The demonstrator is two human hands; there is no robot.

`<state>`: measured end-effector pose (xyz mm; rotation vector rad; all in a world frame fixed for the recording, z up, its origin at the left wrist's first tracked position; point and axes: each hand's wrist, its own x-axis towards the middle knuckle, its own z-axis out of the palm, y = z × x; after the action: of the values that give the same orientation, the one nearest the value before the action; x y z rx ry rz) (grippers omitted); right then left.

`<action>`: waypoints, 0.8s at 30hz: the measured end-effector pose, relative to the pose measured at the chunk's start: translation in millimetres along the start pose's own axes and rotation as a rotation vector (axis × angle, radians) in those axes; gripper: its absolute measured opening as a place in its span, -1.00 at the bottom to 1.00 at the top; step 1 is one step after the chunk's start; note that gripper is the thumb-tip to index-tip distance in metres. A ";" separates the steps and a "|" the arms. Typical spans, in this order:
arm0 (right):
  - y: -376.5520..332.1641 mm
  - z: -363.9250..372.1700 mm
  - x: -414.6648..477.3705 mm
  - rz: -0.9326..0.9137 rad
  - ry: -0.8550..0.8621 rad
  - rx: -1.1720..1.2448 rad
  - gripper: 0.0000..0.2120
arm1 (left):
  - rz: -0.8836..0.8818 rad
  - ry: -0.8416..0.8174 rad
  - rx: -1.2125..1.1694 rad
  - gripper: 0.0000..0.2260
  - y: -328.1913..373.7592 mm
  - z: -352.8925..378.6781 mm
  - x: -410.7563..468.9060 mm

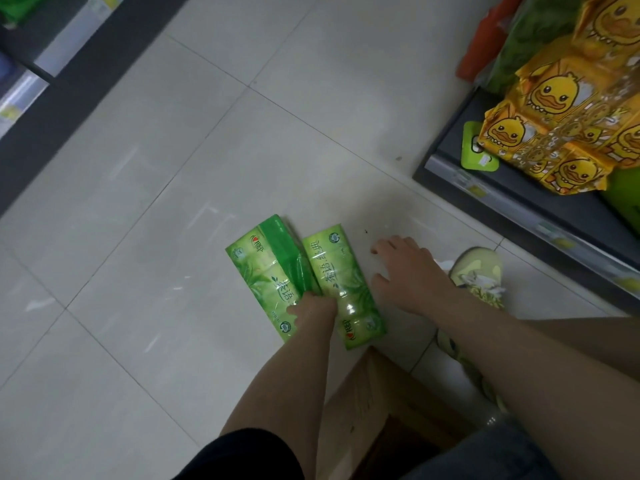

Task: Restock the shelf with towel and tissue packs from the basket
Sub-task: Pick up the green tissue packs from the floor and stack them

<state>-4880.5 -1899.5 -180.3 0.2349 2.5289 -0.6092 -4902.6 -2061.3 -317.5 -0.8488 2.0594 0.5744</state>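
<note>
- Nearest, at the person's knees, sits an open cardboard box (367,386); what is inside is too dark to make out.
- Just past it, two film-wrapped tissue packs lie side by side, touching along their long edges, down on the floor (173,202) as far as I can tell: the left green pack (263,271) and the right green pack (341,282).
- The left hand (313,311) grasps the left green pack at its near end, thumb on the printed face and fingers tucked into the seam between the two packs.
- The right hand (401,268) is released, fingers spread, holding nothing, low beside the right green pack and apart from it.
- I'd judge these packs light and squashy, with glossy film that may slip. A pinch at one end will let a pack sag, so gripping across the middle, around the narrow width, looks safer.
- Beyond the right hand is a pale shoe (479,271).
- Farther right stands the shelf (512,202), its low tier crowded with yellow duck packs (554,116), so room looks tight.
</note>
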 end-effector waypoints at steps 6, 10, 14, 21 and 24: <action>4.0 -2.4 0.3 0.004 0.033 0.027 -0.64 | -0.085 -0.290 -0.110 -0.47 -6.3 17.1 -11.9; 7.1 -1.7 1.7 0.003 0.046 0.049 -0.65 | -0.211 -0.500 -0.107 -0.29 -16.4 32.8 -7.1; 11.1 -0.2 3.7 0.012 0.054 0.056 -0.64 | -0.051 -0.323 -0.311 -0.45 -20.5 41.6 -4.6; 19.2 4.0 10.4 0.023 0.082 0.086 -0.68 | -0.101 -0.332 -0.340 -0.44 -12.0 67.9 3.9; 23.8 5.2 14.1 0.031 0.088 0.115 -0.67 | -0.102 -0.266 -0.271 -0.54 -8.6 84.2 11.0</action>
<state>-4883.5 -1880.3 -200.7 0.3484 2.5718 -0.7480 -4857.8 -2016.5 -374.8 -0.9694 1.7111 0.8738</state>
